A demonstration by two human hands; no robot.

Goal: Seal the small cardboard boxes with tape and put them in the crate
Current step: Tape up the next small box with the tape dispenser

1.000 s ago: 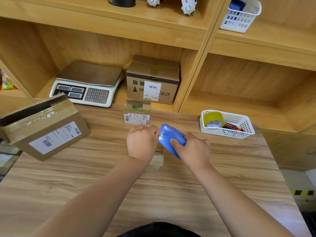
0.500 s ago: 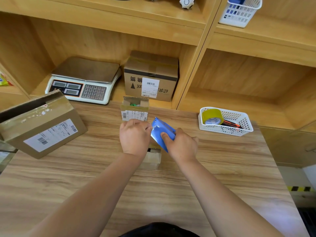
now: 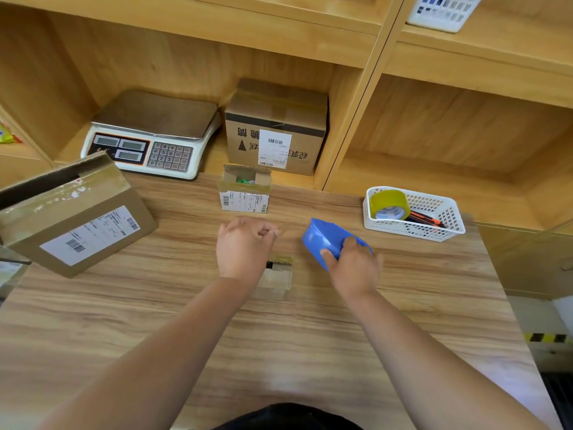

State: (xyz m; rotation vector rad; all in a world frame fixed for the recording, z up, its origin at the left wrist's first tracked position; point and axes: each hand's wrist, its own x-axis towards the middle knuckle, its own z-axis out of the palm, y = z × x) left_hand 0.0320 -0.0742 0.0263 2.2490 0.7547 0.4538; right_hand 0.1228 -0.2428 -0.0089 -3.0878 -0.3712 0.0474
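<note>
A: How far had the person got with the boxes?

B: Not far, by the look of it. One small cardboard box (image 3: 278, 276) sat near the middle of the tabletop (image 3: 310, 336), partly under the left hand (image 3: 245, 248), with brownish tape across its top. Whether that seam was finished could not be told.

A: And the hands?

B: The right hand (image 3: 353, 270) had its fingers (image 3: 349, 243) wrapped round a blue tape dispenser (image 3: 325, 238), held just right of the box. The left hand's fingers (image 3: 263, 232) were curled, thumb and forefinger pinched, apparently on the end of a faint clear tape strip (image 3: 293, 234) running across to the dispenser.

A: So a strip was about to go on?

B: That was the likely reading. It hung above the box and was not yet pressed down.

A: What remained?

B: A second small box (image 3: 245, 193) stood at the far edge of the tabletop with its flaps up and something green inside, unsealed. A larger labelled carton (image 3: 77, 221) lay at the left edge. No crate could be made out, so nothing appeared packed. A spare tape roll (image 3: 387, 203) waited in a white basket (image 3: 446, 225) near the far right corner.
</note>
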